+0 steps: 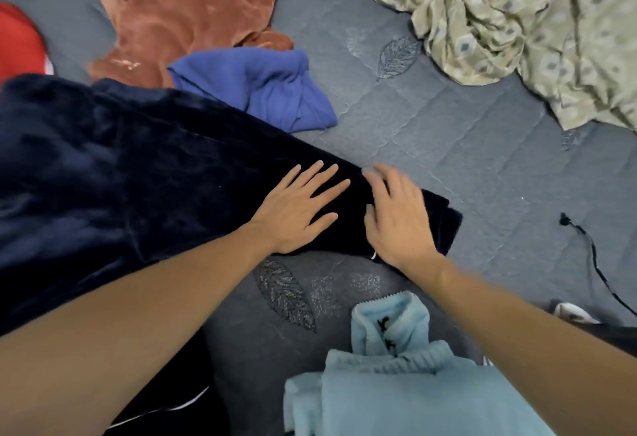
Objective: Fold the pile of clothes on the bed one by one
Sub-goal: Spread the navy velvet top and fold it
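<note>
1. The left hand (300, 206) lies flat with its fingers spread wide on the dark velvet garment (144, 173), pressing its narrow end. The right hand (396, 218) rests just beside it on the same end, fingers loosely bent; blur hides whether they pinch the cloth.
2. That garment stretches from the hands toward the left edge of view, over the grey bed (465, 146).
3. Velvet is slippery: I judge a fold may slide open once the palms lift, or drag crooked if one hand pulls alone.
4. Beyond the garment lie a blue top (262, 87) and a rust cloth (179, 11); nearer the person sits a pale fleece (396, 384), cut off below.
5. The garment's far end is out of frame, so its type is unclear.
</note>
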Demonstrator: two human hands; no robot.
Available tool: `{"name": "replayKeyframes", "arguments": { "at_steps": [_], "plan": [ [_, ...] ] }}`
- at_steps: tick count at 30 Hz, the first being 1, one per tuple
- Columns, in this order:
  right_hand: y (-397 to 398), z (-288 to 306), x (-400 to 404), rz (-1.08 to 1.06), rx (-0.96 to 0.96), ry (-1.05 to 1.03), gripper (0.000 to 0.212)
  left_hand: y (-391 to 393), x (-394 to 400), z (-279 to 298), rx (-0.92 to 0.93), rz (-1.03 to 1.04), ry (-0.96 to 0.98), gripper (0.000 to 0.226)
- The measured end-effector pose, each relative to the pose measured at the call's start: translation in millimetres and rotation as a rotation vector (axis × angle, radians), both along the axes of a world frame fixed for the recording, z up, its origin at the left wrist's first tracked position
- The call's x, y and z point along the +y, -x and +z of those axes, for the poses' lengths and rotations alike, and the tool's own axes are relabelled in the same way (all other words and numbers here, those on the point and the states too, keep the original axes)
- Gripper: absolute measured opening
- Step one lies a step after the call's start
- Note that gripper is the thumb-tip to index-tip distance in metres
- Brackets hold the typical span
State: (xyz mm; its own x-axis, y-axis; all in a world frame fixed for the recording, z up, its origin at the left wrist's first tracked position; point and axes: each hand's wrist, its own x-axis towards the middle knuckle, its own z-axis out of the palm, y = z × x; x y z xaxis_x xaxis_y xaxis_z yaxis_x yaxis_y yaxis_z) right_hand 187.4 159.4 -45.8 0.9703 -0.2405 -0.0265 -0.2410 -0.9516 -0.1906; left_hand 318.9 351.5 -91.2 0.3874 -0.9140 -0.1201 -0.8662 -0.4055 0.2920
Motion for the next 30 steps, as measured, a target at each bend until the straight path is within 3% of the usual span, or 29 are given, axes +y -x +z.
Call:
{"name": "replayKeyframes", "arguments": {
  "at_steps": [3, 7, 15, 21, 25, 30],
  "plan": [
    [-1.5, -27.7, 22.8, 0.205, 0.170, -0.005, 0.061, -21.4, 30.7, 0.4, -0.044, 0.026, -0.039, 0.063],
    [-4.9, -39.2, 39.8, 0.139, 0.219, 0.082, 0.065, -56.3, 78.3, 5.3, -0.101, 0.064, -0.076, 0.063],
    [-127.7, -1.4, 123.5, 0.137, 0.074, -0.330, 0.055, -145.3, 164.1, 55.7, -0.316, 0.103, -0.036, 0.052],
    [-181.4, -4.3, 134.7, 0.160, 0.255, -0.310, 0.033, -221.5, 226.7, 92.6, -0.280, 0.152, -0.130, 0.044],
    [-170.7, 3.0, 114.6, 0.123, 0.266, -0.363, 0.020, -250.1, 237.8, 106.6, -0.100, 0.204, -0.269, 0.023],
    [-162.8, 4.5, 92.1, 0.080, 0.144, -0.136, 0.025, -266.1, 209.7, 121.2, -0.053, 0.217, -0.011, 0.017]
  ]
}}
